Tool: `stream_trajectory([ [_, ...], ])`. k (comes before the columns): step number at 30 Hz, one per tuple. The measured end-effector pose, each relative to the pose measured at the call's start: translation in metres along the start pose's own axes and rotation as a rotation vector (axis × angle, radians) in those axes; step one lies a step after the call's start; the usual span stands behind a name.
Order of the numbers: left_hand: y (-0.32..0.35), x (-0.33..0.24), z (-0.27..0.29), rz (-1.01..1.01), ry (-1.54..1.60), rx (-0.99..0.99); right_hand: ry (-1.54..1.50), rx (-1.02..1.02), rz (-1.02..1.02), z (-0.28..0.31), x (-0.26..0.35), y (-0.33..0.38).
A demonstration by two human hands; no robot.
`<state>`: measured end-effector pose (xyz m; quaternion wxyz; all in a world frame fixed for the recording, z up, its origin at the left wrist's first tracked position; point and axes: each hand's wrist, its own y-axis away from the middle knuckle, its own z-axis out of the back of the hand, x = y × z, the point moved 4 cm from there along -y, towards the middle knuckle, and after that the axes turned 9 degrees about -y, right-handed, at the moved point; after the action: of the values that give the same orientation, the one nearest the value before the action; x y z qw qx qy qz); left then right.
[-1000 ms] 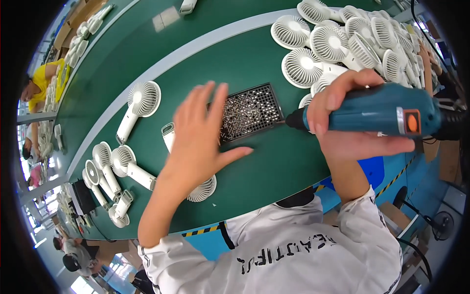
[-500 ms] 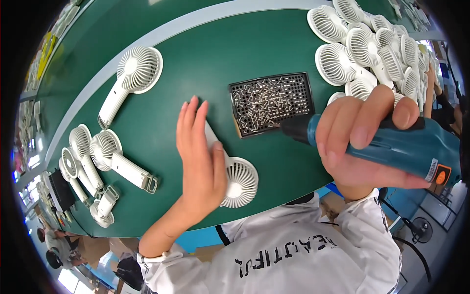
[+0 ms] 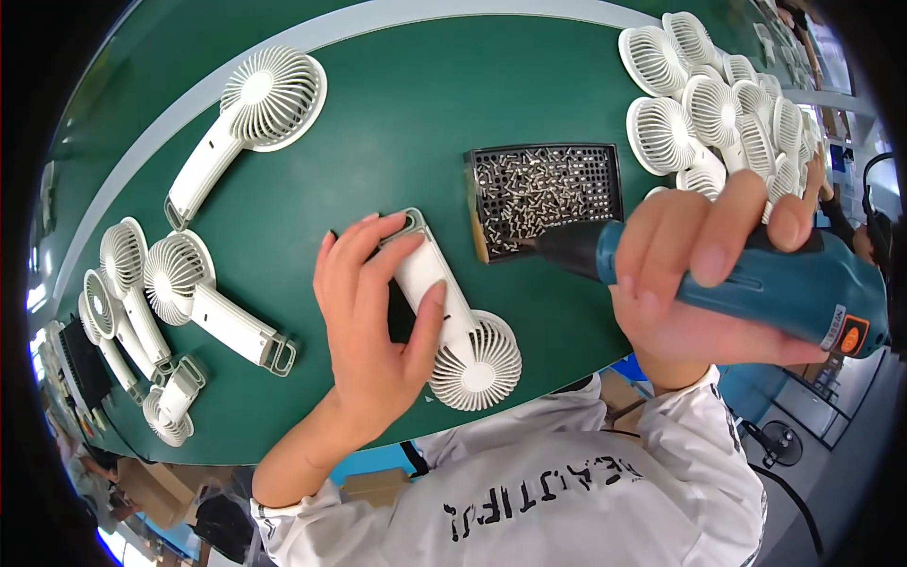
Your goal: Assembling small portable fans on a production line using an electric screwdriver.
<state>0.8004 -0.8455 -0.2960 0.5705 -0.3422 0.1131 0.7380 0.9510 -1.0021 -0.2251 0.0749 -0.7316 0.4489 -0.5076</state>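
Note:
My right hand (image 3: pixel 694 269) is wrapped round a teal electric screwdriver (image 3: pixel 789 288). The screwdriver's dark nose reaches left to the edge of a shallow black tray (image 3: pixel 619 184), its tip by the small silver screws (image 3: pixel 529 194) inside. On the green table before me lies a white handheld fan (image 3: pixel 458 326), its round grille towards me and the metal loop of its handle pointing away. My left hand (image 3: pixel 373 321) grips this handle, with fingertips near the loop end and the thumb across the handle's face. The palm is arched, leaving a gap beside the handle.
A heap of white fans (image 3: pixel 713 109) fills the far right. To the left lie a single fan (image 3: pixel 231 128) and a loose group of several more (image 3: pixel 179 279). A pale strip (image 3: pixel 397 30) curves along the table's far side. The near table edge runs just before my body.
My left hand has shifted slightly left and arched up, uncovering more of the fan's handle and its loop. The screwdriver tip stays by the tray. The whole view has shifted a little.

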Motion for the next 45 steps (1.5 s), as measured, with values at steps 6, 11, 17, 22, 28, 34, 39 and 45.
stream_trajectory([
  [6, 0.002, -0.003, 0.005, -0.092, -0.047, -0.174, 0.065, -0.085, -0.035, 0.002, -0.001, -0.002],
  [11, 0.005, -0.003, 0.009, -0.135, -0.065, -0.241, -0.023, -0.226, 0.08, -0.013, 0.005, -0.004],
  [17, 0.004, -0.014, 0.015, -0.226, -0.066, -0.205, -0.167, -0.163, 0.095, -0.03, 0.004, -0.013],
  [22, -0.003, -0.007, 0.007, -0.211, 0.125, -0.201, -0.175, -0.188, -0.059, -0.029, 0.0, -0.016],
  [28, -0.008, 0.003, 0.009, -0.241, 0.29, -0.031, -0.283, 0.061, -0.261, -0.039, -0.027, -0.033],
  [34, -0.016, 0.015, 0.008, -0.093, 0.204, -0.15, -0.18, 0.085, -0.279, -0.053, -0.033, -0.043],
  [39, -0.01, 0.02, 0.008, -0.015, 0.197, -0.116, -0.119, 0.082, -0.286, -0.061, -0.045, -0.044],
  [45, -0.011, 0.021, 0.006, 0.008, 0.236, -0.154, -0.027, 0.082, -0.285, -0.068, -0.052, -0.049],
])
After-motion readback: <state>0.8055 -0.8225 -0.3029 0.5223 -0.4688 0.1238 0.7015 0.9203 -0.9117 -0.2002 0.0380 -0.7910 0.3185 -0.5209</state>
